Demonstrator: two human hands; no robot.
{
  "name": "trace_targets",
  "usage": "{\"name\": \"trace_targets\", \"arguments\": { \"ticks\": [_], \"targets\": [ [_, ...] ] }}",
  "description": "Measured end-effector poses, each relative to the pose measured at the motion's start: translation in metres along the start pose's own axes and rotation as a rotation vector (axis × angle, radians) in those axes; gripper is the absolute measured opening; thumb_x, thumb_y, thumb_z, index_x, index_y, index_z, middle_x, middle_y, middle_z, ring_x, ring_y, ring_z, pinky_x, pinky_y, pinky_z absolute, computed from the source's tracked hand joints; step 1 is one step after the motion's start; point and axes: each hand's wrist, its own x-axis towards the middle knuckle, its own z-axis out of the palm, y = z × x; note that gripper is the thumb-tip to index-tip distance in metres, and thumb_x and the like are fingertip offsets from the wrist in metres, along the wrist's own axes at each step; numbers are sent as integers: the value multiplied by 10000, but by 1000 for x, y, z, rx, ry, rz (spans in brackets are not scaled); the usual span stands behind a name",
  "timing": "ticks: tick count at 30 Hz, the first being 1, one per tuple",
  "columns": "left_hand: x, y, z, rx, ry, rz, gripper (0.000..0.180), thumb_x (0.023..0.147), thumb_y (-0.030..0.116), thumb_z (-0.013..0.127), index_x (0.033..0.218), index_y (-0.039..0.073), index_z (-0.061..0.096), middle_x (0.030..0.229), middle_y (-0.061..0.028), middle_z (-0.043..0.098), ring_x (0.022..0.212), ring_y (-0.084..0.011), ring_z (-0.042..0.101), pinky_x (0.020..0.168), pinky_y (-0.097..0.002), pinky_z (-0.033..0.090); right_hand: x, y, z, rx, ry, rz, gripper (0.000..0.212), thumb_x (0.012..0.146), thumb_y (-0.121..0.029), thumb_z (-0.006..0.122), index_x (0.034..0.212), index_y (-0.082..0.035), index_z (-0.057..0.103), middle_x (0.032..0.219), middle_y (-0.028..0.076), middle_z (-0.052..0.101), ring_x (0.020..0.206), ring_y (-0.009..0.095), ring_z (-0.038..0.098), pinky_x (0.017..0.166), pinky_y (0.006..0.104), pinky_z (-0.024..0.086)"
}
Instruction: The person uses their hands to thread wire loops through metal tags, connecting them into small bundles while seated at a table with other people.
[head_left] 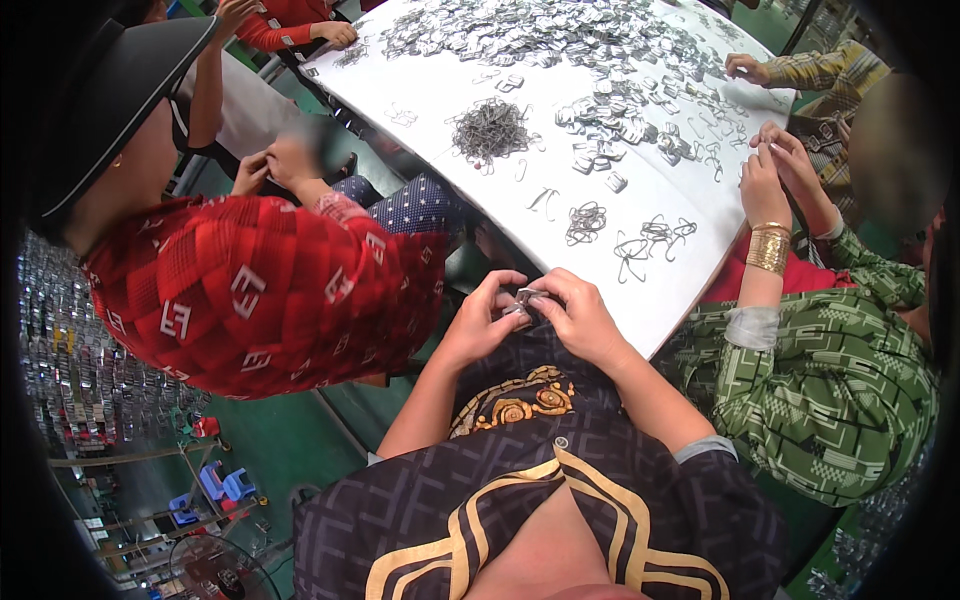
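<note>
In front of my body, by the table's near corner, both hands meet around a small silver metal piece (522, 298) that resembles a buckle; the fingers partly cover it. My left hand (478, 325) pinches it from the left with thumb and fingertips. From the other side my right hand (582, 318) grips it, thumb and index finger closed. Just beyond them on the white table (640, 300) lie bent wire pieces: a small heap (586, 223), a looser cluster (655, 238) and a few single thin wires (543, 203).
Farther back sit a dense mound of wire loops (490, 130) and a broad spread of silver metal pieces (610, 110). Close on my left is a person in red (270, 290); on my right, one in green (820, 380). Blue stools (225, 483) stand lower left.
</note>
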Motion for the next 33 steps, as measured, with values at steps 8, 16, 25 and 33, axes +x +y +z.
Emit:
{"name": "trace_targets", "arguments": {
  "ticks": [8, 16, 25, 33],
  "targets": [
    [41, 28, -37, 417, 109, 105, 247, 779, 37, 681, 1022, -7, 665, 932, -134, 686, 902, -226, 663, 806, -316, 510, -12, 4, 0, -93, 47, -50, 83, 823, -29, 618, 899, 3, 628, 833, 157, 575, 765, 341, 587, 684, 385, 468],
    [165, 19, -15, 1072, 507, 275, 144, 777, 56, 607, 868, -10, 696, 913, -200, 657, 838, -328, 647, 770, -407, 512, -26, 5, 1, -118, 84, -97, 107, 810, -13, 612, 915, 8, 615, 845, 158, 574, 779, 337, 593, 698, 392, 480],
    [207, 38, 12, 1563, 378, 94, 140, 780, 58, 585, 764, 58, 724, 822, -137, 688, 782, -290, 691, 651, -367, 556, -37, 20, -2, -165, 73, -162, 119, 824, -45, 613, 936, -5, 599, 880, 159, 536, 838, 366, 563, 730, 423, 470],
    [208, 35, 10, 1594, 296, 145, 153, 792, 60, 571, 743, 65, 716, 827, -135, 684, 789, -288, 686, 656, -365, 548, -43, 23, 4, -132, 45, -138, 122, 851, -56, 599, 956, 3, 582, 904, 164, 539, 828, 379, 571, 714, 437, 466]
  ]
}}
